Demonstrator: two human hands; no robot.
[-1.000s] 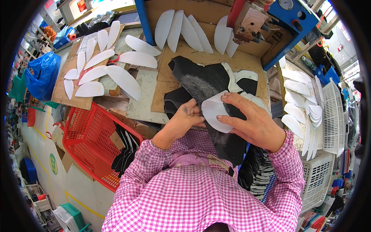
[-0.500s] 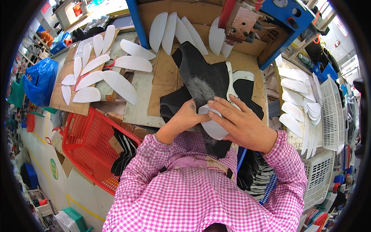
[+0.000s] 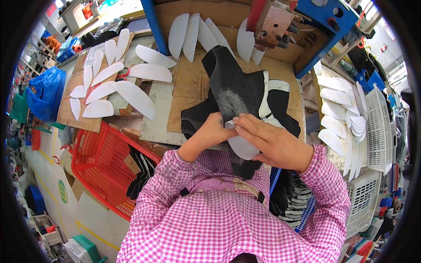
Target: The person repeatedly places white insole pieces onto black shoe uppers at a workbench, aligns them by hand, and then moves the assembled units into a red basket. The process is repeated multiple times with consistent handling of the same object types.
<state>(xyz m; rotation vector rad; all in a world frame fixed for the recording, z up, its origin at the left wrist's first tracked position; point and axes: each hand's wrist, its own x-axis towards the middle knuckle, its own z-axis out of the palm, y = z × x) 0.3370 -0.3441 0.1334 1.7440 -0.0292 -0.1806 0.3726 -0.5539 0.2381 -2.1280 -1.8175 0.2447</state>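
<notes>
A black fabric shoe upper (image 3: 234,79) with a white-edged side lies across the bench edge, its lower end hanging toward my lap. Against its lower part sits a white rounded stiffener piece (image 3: 242,147). My left hand (image 3: 210,131) grips the upper's left side, thumb at the stiffener's top edge and the other fingers hidden beneath. From the right, my right hand (image 3: 272,142) is closed over the stiffener, fingers together on its upper right edge. More black pieces (image 3: 195,116) with white trim (image 3: 278,84) lie under the upper.
White curved pieces (image 3: 135,100) lie spread on cardboard at left, with others (image 3: 333,127) at right. A blue-framed press (image 3: 318,17) stands behind the work. Below are a red basket (image 3: 103,164) and a blue crate (image 3: 305,215) holding black pieces. White baskets (image 3: 364,201) stand at right.
My right hand's fingers, spread before, have drawn together near the stiffener's upper edge. The upper has shifted slightly to the right. My left hand keeps its hold.
</notes>
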